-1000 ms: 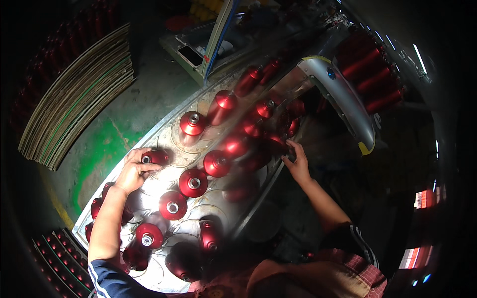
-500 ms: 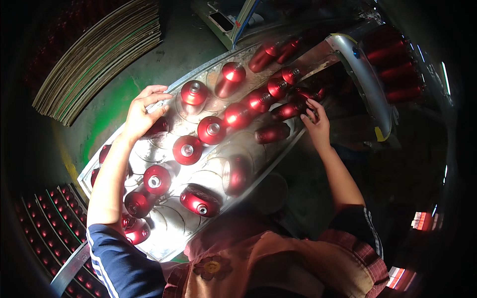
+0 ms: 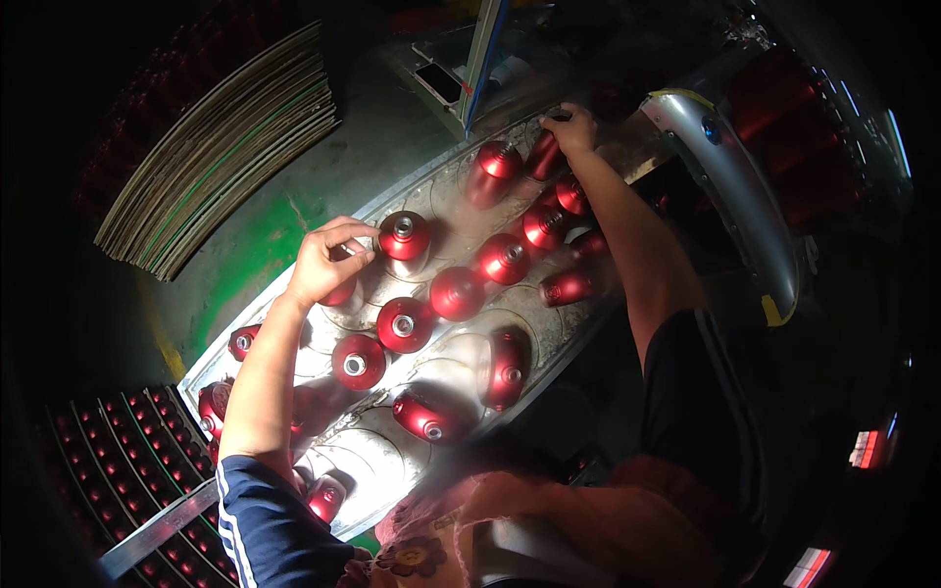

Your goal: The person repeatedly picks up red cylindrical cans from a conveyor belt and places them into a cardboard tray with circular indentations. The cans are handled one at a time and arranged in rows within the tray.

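Many glossy red metal bottles with narrow silvery necks stand or lie on a long pale conveyor (image 3: 377,456) marked with ring shapes. My left hand (image 3: 331,263) is at its left edge, thumb and fingers apart, fingertips beside an upright red bottle (image 3: 404,237). Partly under that hand is another red bottle (image 3: 339,292). At the far end, the fingers of my right hand (image 3: 573,129) are closed round the top of a red bottle (image 3: 545,157). Another upright bottle (image 3: 495,162) stands just left of it. Nearer me, some bottles lie tilted, such as one bottle (image 3: 428,419).
A curved stack of thin boards (image 3: 221,147) rises at the far left. Racks of red bottles (image 3: 127,480) fill the lower left, beside a metal bar (image 3: 157,534). A rounded silver machine cover (image 3: 730,196) stands at the right. A phone (image 3: 438,83) lies beyond the conveyor.
My right hand has moved from the conveyor's right edge to its far end, onto a bottle. My left hand stays at the left edge by the same bottle. The view has shifted slightly.
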